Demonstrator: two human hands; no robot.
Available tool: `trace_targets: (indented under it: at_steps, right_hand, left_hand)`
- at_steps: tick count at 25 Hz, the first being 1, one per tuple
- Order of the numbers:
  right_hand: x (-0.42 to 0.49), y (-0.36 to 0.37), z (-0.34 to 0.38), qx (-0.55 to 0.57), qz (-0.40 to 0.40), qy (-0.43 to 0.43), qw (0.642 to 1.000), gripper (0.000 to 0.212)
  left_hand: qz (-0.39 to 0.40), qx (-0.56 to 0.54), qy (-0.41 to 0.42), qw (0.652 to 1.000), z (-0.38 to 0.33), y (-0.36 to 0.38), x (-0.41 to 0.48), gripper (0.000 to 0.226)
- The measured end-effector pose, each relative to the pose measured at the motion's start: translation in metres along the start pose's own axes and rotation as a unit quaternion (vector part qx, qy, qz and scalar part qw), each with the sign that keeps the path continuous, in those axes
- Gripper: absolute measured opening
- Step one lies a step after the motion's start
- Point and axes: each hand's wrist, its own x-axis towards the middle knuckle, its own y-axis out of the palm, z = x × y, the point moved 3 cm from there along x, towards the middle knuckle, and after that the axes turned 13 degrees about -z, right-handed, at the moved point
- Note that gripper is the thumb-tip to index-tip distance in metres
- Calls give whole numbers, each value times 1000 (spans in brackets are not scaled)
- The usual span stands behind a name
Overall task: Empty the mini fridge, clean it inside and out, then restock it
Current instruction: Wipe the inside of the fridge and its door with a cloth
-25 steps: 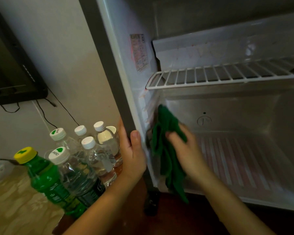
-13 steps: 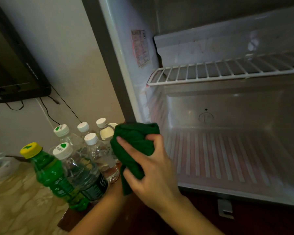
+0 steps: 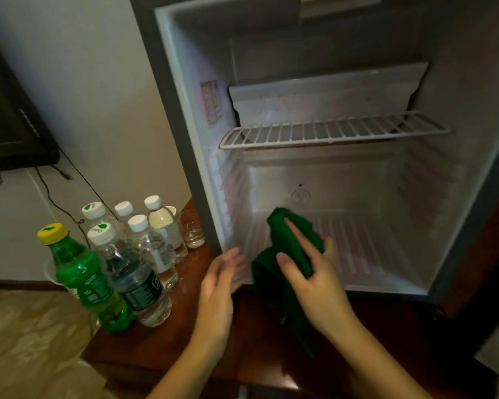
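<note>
Fingers of our right hand pinch the dark-green fabric cloth, frame centre; left hand slack, empty. We judge it limp, light: grip bunched.

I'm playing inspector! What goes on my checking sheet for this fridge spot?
Surface: dark wooden cabinet top, carrying the drinks beside the fridge.
Job's things: mini fridge open and emptied, wire shelf bare; green cloth over the fridge floor; green bottle with yellow cap and several white-capped clear bottles standing outside.
Clutter: one drinking glass behind the bottles.
Grippers: right hand holds the green cloth; left hand open, fingers straight, by the fridge's lower left corner.
Cables: black cables hang down the wall behind the bottles.
Surroundings: dark screen on the pale wall.
</note>
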Motion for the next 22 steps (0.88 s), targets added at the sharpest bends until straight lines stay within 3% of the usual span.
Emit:
trace_targets:
  at_steps: [3, 6, 10, 13, 16, 17, 19, 21, 22]
  right_hand:
    - [-8, -25, 10, -100, 66, -77, 990, 73]
    - [-14, -47, 4, -85, 124, -72, 986, 65]
    - [-6, -87, -10, 35, 24, -45, 998, 35]
    - [-3, -99, -32, 18, -79, -49, 995, 38]
    - [-2, -103, -63, -41, -114, -12, 993, 40]
    - [-1, -102, -72, -61, -113, 5, 992, 43]
    - [-1, -98, -89, -97, -117, 24, 988, 50]
    - [-3, -93, -102, -133, -120, 15, 984, 53]
    - [-2, -92, -108, -153, -123, 1, 981, 52]
  left_hand:
    - [191, -6, -125, 974, -27, 56, -18, 55]
    - [207, 33, -127, 970, -26, 99, -14, 38]
    - [218, 44, -131, 966, -18, 119, 0, 39]
    - [267, 131, -75, 952, -22, 120, 25, 32]
    - [296, 193, -29, 935, -28, 129, 58, 22]
    - [319, 238, -14, 917, -25, 136, 67, 20]
    - [409, 369, 14, 834, -7, 152, 73, 29]
    - [463, 479, 24, 746, 20, 165, 73, 58]
    - [448, 517, 43, 728, 28, 170, 76, 74]
